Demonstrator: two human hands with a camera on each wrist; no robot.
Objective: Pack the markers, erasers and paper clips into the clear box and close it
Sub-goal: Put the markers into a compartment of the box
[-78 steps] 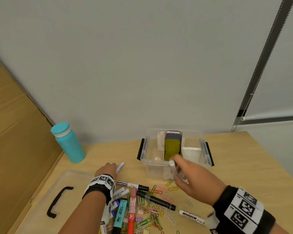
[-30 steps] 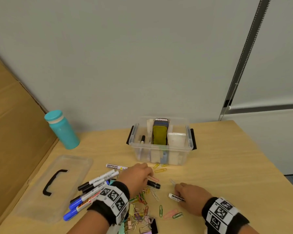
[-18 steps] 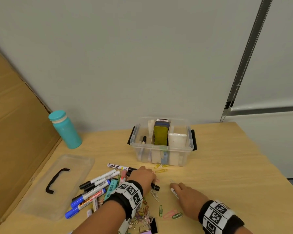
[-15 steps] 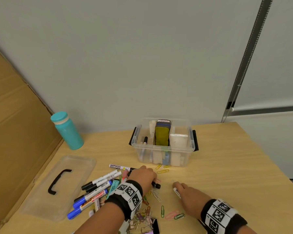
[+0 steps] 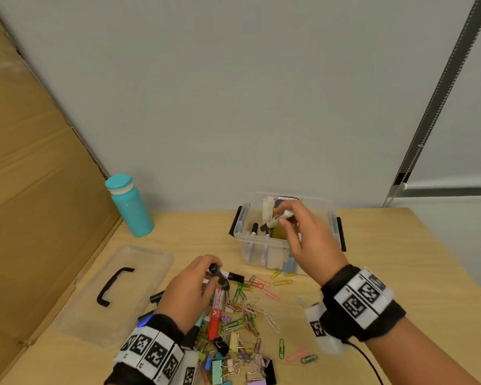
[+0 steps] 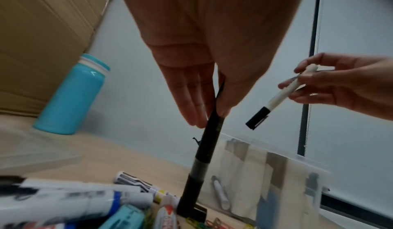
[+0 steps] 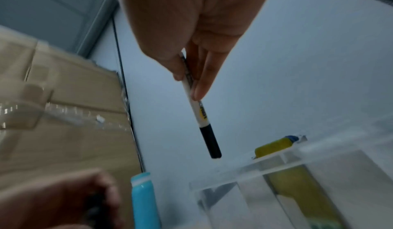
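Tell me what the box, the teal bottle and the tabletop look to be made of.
Clear box: transparent plastic; the erasers show through its walls. Teal bottle: smooth, matte coating, probably metal or plastic; cannot tell which. Table: pale wood-grain surface, likely laminate or veneer, low sheen.

left hand (image 6: 212,51) pinching black marker (image 6: 204,152)

Pale wall (image 5: 233,93), perhaps grey, behind wooden table (image 5: 400,259).
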